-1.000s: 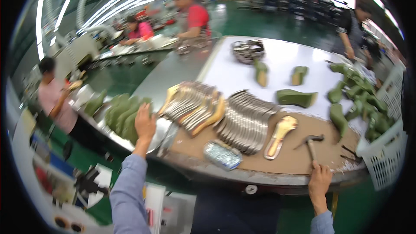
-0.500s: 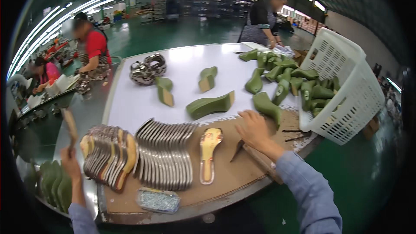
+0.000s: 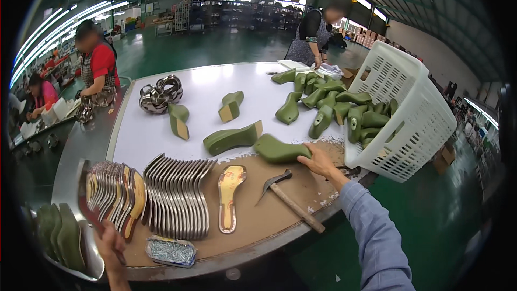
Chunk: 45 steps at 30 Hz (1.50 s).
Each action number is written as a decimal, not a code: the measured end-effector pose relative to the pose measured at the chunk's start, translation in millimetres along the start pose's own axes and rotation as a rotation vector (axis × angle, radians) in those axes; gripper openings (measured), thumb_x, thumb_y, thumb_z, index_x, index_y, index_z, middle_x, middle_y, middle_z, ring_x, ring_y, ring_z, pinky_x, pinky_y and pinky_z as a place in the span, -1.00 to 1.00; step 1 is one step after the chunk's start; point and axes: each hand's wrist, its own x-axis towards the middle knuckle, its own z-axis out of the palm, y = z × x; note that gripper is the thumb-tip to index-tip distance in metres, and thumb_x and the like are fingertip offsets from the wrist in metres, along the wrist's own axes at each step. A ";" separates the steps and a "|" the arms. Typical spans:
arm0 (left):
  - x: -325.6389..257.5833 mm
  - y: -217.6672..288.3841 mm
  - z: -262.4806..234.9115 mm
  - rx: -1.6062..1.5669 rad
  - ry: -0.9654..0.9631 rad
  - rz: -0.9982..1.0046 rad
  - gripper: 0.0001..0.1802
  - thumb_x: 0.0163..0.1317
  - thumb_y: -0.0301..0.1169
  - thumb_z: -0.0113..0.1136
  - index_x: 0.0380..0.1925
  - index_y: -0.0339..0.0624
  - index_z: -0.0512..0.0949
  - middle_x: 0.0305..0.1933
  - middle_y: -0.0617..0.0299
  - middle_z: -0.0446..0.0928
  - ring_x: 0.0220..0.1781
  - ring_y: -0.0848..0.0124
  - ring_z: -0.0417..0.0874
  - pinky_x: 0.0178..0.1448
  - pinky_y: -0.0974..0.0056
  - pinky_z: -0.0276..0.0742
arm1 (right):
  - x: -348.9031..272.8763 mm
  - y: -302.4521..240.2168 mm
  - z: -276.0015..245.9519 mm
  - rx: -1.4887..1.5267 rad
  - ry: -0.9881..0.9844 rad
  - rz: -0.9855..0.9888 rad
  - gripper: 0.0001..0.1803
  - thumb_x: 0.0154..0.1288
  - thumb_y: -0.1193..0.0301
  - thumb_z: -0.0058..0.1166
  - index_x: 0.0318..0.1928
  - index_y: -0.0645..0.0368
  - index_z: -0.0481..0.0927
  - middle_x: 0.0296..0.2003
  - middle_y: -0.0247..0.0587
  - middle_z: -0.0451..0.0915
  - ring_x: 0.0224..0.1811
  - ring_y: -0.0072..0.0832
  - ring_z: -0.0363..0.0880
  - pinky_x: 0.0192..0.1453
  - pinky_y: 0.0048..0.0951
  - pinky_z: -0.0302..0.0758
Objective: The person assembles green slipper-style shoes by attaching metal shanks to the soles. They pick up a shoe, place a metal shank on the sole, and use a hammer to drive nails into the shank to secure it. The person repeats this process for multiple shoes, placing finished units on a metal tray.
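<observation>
At the left, my left hand [image 3: 110,242] is closed around a thin reddish-brown insole [image 3: 85,196], seen nearly edge-on and partly blurred. My right hand [image 3: 320,161] grips the end of a green shoe last [image 3: 277,150] over the middle of the table. Just nearer lies a hammer [image 3: 296,207] with a wooden handle. A yellow-faced insole [image 3: 231,199] rests flat left of the hammer. Beside my left hand stands a row of similar insoles [image 3: 116,188], then a row of curved metal plates [image 3: 177,199]. A bag of nails [image 3: 171,251] sits at the near edge.
More green lasts [image 3: 320,121] are heaped by a tilted white basket [image 3: 425,134] at the right. A few lie apart near shiny metal rings [image 3: 161,94]. Other lasts [image 3: 67,234] stand at the lower left. Co-workers [image 3: 312,37] are beyond the table and at the left.
My right hand has taken hold of a green last and shifted it left, uncovering the hammer. My left hand has come nearer with its insole. The view has also shifted.
</observation>
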 end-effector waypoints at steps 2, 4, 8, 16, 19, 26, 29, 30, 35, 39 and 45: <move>-16.0 -7.1 20.0 -0.070 -0.047 -0.070 -0.33 0.32 -0.23 0.12 0.34 -0.38 0.29 -0.27 0.25 0.48 -0.56 0.57 0.40 -0.51 0.46 0.34 | 17.4 3.3 1.3 0.171 0.013 0.078 -0.45 0.36 0.09 0.20 0.18 0.23 0.62 -0.01 0.21 0.68 0.09 -0.02 0.67 0.23 -0.19 0.51; -36.5 -0.2 41.9 -0.006 -0.129 -0.100 -0.37 0.33 -0.19 0.11 0.26 -0.42 0.32 -0.15 0.15 0.51 -0.42 0.44 0.54 -0.38 0.35 0.50 | 43.2 17.0 12.1 0.400 0.117 0.223 -0.48 0.39 0.03 0.15 0.07 0.23 0.70 -0.09 0.14 0.73 0.04 -0.08 0.70 0.21 -0.22 0.53; -89.2 10.7 35.6 0.201 -0.057 -0.317 -0.56 0.43 -0.18 0.11 0.14 -0.28 0.49 -0.21 0.14 0.60 -0.29 0.33 0.65 -0.23 0.25 0.59 | 92.7 7.8 18.4 0.180 0.319 0.147 -0.39 0.38 -0.02 0.13 0.05 0.36 0.65 -0.08 0.27 0.69 0.03 0.01 0.69 0.18 -0.17 0.54; -123.4 -43.0 -14.7 -0.176 0.009 -0.426 -0.42 0.42 0.05 0.13 0.19 -0.15 0.37 -0.29 0.15 0.53 -0.39 0.27 0.58 -0.39 0.22 0.53 | 256.8 42.1 56.3 -0.070 0.274 0.533 0.29 0.09 -0.42 0.14 0.55 0.25 0.02 0.37 0.46 0.29 0.42 0.23 0.32 0.49 -0.04 0.27; -120.0 -14.4 39.7 0.012 0.305 -0.526 -0.39 0.41 0.11 0.12 0.19 -0.14 0.37 -0.23 0.10 0.55 -0.37 0.25 0.59 -0.38 0.20 0.55 | 277.1 65.3 68.7 -0.146 0.230 0.602 0.23 0.00 -0.26 0.20 0.61 -0.14 -0.07 0.43 0.30 0.26 0.45 0.13 0.31 0.46 0.08 0.26; -117.1 -7.6 67.9 -0.028 0.149 -0.482 -0.31 0.40 0.05 0.17 0.24 -0.29 0.32 -0.18 -0.03 0.60 -0.50 0.21 0.63 -0.41 0.18 0.65 | 251.4 66.8 63.1 0.047 -0.041 0.146 0.10 -0.10 0.05 0.29 0.52 0.05 0.21 0.21 0.26 0.54 0.28 0.02 0.53 0.36 -0.20 0.42; -117.0 -4.5 104.5 -0.095 0.074 -0.409 -0.31 0.41 -0.12 0.17 0.32 -0.39 0.25 0.00 -0.12 0.60 -0.38 0.19 0.71 -0.33 0.17 0.71 | 204.9 37.0 56.7 0.174 -0.161 0.231 0.12 -0.07 0.05 0.30 0.53 0.12 0.17 0.23 0.20 0.50 0.25 0.02 0.51 0.34 -0.19 0.43; -123.0 -4.9 111.0 -0.092 0.023 -0.386 -0.32 0.43 -0.20 0.15 0.38 -0.37 0.19 0.16 -0.14 0.55 -0.26 0.17 0.74 -0.24 0.15 0.72 | 189.0 24.5 45.3 0.307 -0.201 0.319 0.02 0.02 0.09 0.25 0.49 0.18 0.21 0.11 0.04 0.55 0.05 -0.17 0.58 0.16 -0.22 0.52; -149.8 -5.1 148.3 -0.317 -0.140 -0.380 -0.33 0.45 -0.35 0.10 0.44 -0.31 0.08 0.34 -0.14 0.41 0.02 -0.01 0.71 0.04 -0.02 0.75 | 76.5 -41.2 -42.7 0.856 -0.008 0.169 -0.18 0.21 0.22 0.21 0.44 0.20 0.27 -0.09 -0.19 0.55 -0.15 -0.45 0.56 -0.07 -0.38 0.57; -163.1 22.6 177.0 -0.420 -0.022 -0.265 -0.26 0.44 0.05 0.05 0.37 -0.31 0.24 0.16 0.02 0.48 0.02 0.24 0.65 0.02 0.16 0.65 | -61.0 -183.1 -60.3 0.350 0.044 -0.352 -0.16 0.14 0.16 0.36 0.41 0.13 0.36 0.01 0.02 0.57 0.07 -0.20 0.60 0.17 -0.22 0.55; -200.3 -9.2 151.3 -0.840 -0.069 -0.475 -0.25 0.44 0.28 -0.10 0.26 -0.16 0.37 0.06 0.09 0.54 0.02 0.21 0.65 0.10 0.11 0.64 | -271.1 -278.8 11.2 0.350 -0.215 -0.796 -0.42 0.23 0.21 0.38 0.21 0.13 0.54 0.08 0.11 0.53 0.10 -0.01 0.55 0.19 -0.14 0.53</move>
